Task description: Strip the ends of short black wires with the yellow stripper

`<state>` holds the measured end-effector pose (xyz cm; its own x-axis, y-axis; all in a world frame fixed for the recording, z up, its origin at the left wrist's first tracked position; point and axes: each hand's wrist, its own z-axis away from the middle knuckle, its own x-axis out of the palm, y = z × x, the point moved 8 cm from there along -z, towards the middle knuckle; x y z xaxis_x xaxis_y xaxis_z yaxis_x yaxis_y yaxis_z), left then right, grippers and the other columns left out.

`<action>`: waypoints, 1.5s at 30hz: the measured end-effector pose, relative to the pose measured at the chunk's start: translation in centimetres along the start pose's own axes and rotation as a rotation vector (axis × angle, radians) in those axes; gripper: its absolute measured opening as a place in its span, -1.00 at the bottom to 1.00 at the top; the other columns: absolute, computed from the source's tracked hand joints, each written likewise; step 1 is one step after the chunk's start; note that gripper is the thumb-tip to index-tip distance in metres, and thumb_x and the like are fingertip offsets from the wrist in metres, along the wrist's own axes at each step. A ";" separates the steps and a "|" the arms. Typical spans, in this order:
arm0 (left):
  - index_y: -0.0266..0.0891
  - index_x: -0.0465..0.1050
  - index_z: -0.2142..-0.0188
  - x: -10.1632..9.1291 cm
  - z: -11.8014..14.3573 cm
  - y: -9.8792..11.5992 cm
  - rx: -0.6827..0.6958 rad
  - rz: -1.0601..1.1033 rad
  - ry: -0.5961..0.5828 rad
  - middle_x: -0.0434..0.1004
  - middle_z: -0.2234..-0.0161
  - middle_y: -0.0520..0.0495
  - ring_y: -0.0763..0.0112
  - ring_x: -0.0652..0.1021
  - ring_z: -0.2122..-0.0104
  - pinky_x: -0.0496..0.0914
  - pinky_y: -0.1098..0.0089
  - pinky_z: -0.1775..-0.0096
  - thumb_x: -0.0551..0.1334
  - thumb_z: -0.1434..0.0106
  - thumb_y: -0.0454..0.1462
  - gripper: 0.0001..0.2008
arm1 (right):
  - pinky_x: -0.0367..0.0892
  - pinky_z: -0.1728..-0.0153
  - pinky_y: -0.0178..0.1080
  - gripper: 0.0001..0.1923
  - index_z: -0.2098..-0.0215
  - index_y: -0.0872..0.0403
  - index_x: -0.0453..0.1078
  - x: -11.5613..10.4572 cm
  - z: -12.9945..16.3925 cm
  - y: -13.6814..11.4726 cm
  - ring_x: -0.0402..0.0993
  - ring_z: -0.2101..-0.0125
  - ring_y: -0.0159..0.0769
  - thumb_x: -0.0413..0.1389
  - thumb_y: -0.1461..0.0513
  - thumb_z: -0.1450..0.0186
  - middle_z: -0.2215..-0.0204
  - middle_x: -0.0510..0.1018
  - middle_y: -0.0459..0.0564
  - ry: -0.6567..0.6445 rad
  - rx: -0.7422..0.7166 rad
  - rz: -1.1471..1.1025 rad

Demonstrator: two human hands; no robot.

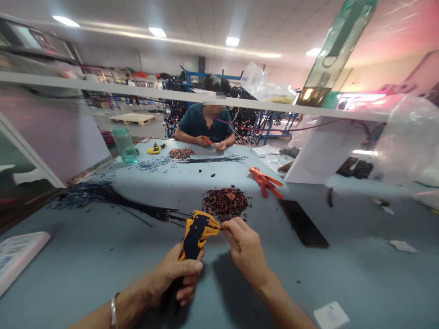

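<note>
The left hand (180, 274) grips the handles of a yellow and black stripping tool (196, 233). The right hand (244, 244) pinches something thin at the tool head. Just behind lies a pile of wire scraps (225, 202) on the desk (103, 256). A dark phone (303, 224) lies to the right.

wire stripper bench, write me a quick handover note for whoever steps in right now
Left hand: closed around the handles of the yellow and black wire stripper, held above the table.
Right hand: fingertips pinched at the stripper's head, on what looks like a thin wire, too small to make out.
Bundle of black wires lies to the left of the tool, its ends pointing at it.
Pile of stripped scraps sits just beyond the hands, so some cutting is done.
Orange tool and dark phone lie to the right.
Left: much of the bundle looks unprocessed.
A person works at the far side.
</note>
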<state>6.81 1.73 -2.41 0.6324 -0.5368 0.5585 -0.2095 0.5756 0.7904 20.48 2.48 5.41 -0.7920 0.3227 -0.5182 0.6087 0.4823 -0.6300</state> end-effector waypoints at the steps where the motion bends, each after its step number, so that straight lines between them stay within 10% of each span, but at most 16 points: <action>1: -0.18 0.14 0.41 0.1 0.0 0.0 0.003 0.004 0.005 0.19 0.72 0.25 0.67 0.17 0.82 0.21 0.59 0.75 0.40 -0.06 -0.14 -0.60 | 0.28 0.37 -0.36 -0.78 0.33 0.08 0.43 0.0 0.0 0.1 0.43 0.43 -0.33 -0.04 0.35 -0.35 0.43 0.45 -0.04 -0.002 -0.002 0.014; 9: -0.19 0.19 0.40 0.1 -0.1 0.8 0.119 0.112 -0.008 0.27 0.68 0.20 0.63 0.23 0.81 0.28 0.53 0.72 0.38 -0.09 -0.17 -0.65 | 0.25 0.41 -0.35 -0.72 0.39 0.06 0.43 -0.2 -0.5 1.3 0.40 0.47 -0.31 -0.08 0.35 -0.33 0.47 0.44 -0.04 0.032 -0.017 0.166; 14: -0.24 0.24 0.43 -2.5 0.9 4.9 0.399 0.262 0.198 0.24 0.66 0.21 0.66 0.26 0.74 0.30 0.54 0.62 0.35 -0.12 -0.33 -0.75 | 0.22 0.43 -0.27 -0.77 0.40 0.08 0.41 -3.2 -0.7 4.0 0.38 0.48 -0.22 -0.06 0.32 -0.31 0.47 0.45 0.02 0.173 0.073 0.281; 25: -0.26 0.36 0.25 -0.9 -1.0 1.2 0.205 0.111 -0.071 0.46 0.50 0.00 0.33 0.51 0.52 0.40 0.23 0.36 0.36 -0.05 -0.27 -0.73 | 0.25 0.46 -0.34 -0.81 0.37 0.07 0.42 -1.6 -0.5 1.4 0.41 0.48 -0.32 -0.01 0.29 -0.32 0.45 0.46 -0.05 0.151 0.043 0.225; 45: -0.32 0.41 0.20 1.4 -0.1 0.3 0.107 -0.030 -0.150 0.44 0.50 0.00 0.36 0.49 0.50 0.38 0.26 0.33 0.40 -0.03 -0.26 -0.65 | 0.11 0.49 -0.28 -0.78 0.42 0.07 0.42 -1.6 0.6 -3.2 0.27 0.60 -0.33 0.01 0.30 -0.36 0.63 0.41 -0.10 0.190 -0.179 0.371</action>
<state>7.72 1.23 -1.45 0.5232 -0.6433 0.5590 -0.2753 0.4931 0.8252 19.82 -0.09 7.91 -0.5264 0.6361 -0.5642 0.8486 0.4335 -0.3031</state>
